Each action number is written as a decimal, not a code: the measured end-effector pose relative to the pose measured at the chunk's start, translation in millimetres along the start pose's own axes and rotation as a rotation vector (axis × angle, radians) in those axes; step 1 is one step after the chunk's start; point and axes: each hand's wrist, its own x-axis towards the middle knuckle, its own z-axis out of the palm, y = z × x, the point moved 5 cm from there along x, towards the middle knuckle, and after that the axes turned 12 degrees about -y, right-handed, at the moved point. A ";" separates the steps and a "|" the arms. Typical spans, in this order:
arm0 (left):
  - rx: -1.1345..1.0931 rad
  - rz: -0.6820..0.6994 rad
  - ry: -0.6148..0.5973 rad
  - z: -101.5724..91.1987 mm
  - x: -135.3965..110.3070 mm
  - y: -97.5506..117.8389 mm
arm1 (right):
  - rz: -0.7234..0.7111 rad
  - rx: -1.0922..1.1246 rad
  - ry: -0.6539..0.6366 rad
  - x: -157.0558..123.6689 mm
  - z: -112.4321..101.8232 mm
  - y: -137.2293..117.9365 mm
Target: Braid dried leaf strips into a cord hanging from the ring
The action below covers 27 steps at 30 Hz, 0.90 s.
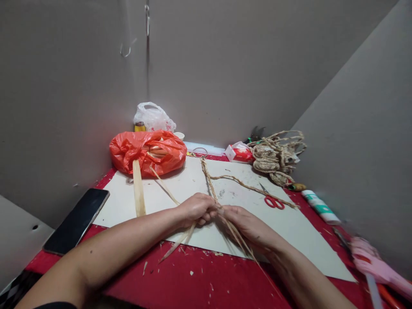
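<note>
My left hand point(197, 209) and my right hand point(247, 225) meet at the middle of a white board point(180, 189), both closed on pale straw strands point(236, 238). A braided straw cord point(210, 180) runs from my fingers away toward the back of the table. Loose strands trail from under my hands toward the near edge. A second braided cord point(247, 186) branches off to the right, ending near red-handled scissors point(273, 201).
A red plastic bag point(148, 151) with straw strips lies at the back left, a white bag point(153, 116) behind it. Coiled braided pieces point(277, 156) sit back right. A phone point(77, 219) lies left; a glue tube point(320, 207) and pink object point(376, 266) right.
</note>
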 end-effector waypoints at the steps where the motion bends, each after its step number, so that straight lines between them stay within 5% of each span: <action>1: 0.002 0.015 0.016 -1.0 -0.2 0.4 | -0.017 -0.016 -0.009 -0.3 0.6 -2.0; 10: 0.027 0.045 -0.007 -2.6 -0.3 1.4 | -0.062 -0.429 0.043 -6.1 -3.3 -14.9; 27: 0.004 0.075 0.021 0.3 1.4 3.0 | -0.161 -0.726 0.075 -4.7 -6.1 -11.2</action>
